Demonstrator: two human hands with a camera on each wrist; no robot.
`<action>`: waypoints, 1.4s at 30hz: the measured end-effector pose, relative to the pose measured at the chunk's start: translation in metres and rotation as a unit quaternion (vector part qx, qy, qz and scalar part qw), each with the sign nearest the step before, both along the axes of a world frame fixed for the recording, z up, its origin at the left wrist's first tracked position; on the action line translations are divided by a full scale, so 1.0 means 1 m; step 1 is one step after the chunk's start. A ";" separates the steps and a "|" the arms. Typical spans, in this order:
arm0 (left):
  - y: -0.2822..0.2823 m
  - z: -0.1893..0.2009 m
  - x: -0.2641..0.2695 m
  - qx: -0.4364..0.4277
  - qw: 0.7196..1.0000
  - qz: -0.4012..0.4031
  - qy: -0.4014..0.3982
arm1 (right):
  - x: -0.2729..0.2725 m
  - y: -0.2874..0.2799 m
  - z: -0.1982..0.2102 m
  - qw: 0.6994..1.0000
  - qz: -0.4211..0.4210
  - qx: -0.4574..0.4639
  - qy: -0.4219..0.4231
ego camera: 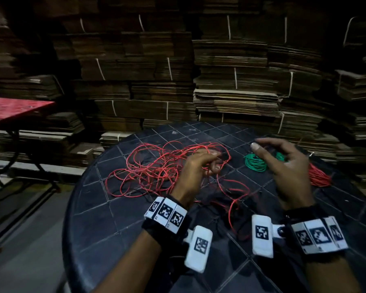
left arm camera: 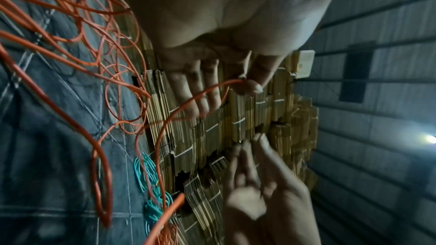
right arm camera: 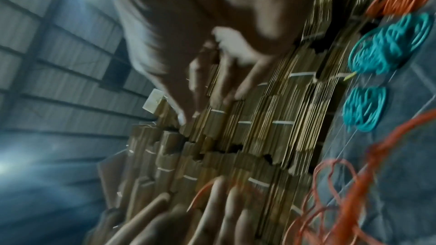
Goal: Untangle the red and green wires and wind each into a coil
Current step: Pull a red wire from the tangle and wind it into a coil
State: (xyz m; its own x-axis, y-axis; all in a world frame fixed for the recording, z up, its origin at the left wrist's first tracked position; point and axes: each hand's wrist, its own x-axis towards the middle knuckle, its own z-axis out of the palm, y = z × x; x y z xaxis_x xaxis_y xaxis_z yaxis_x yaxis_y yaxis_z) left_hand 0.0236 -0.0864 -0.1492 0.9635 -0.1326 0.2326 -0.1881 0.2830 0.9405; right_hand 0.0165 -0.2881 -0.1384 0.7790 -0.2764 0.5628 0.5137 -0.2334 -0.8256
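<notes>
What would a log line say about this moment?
left hand: pinches red wire | right hand: open, holds nothing | green coils: on table

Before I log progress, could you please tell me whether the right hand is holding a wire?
No: the right hand hovers with loose fingers above the green coils, holding nothing.

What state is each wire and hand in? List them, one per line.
loose red wire: tangled, spread on the table.
green wire: already coiled, lying flat.
red coil: wound, behind the right hand.
left hand: pinching an end of the loose red wire.
right hand: open, holding nothing, raised over the green wire.
</notes>
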 end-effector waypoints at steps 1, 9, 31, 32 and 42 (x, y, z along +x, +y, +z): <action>-0.002 -0.001 -0.001 -0.003 1.000 -0.024 0.003 | -0.003 0.007 0.002 0.998 0.055 0.003 -0.002; -0.003 -0.002 -0.006 0.034 0.993 -0.114 0.002 | -0.002 0.026 -0.006 0.972 0.194 -0.015 0.134; 0.111 0.032 0.026 0.109 0.975 0.080 0.178 | 0.020 -0.013 -0.018 0.908 0.134 0.376 0.130; 0.109 0.033 0.023 0.163 0.968 0.077 0.174 | 0.020 -0.010 -0.019 0.908 0.132 0.374 0.133; 0.080 0.068 0.005 0.332 0.928 0.159 0.061 | 0.015 -0.006 -0.016 0.902 0.180 0.354 0.171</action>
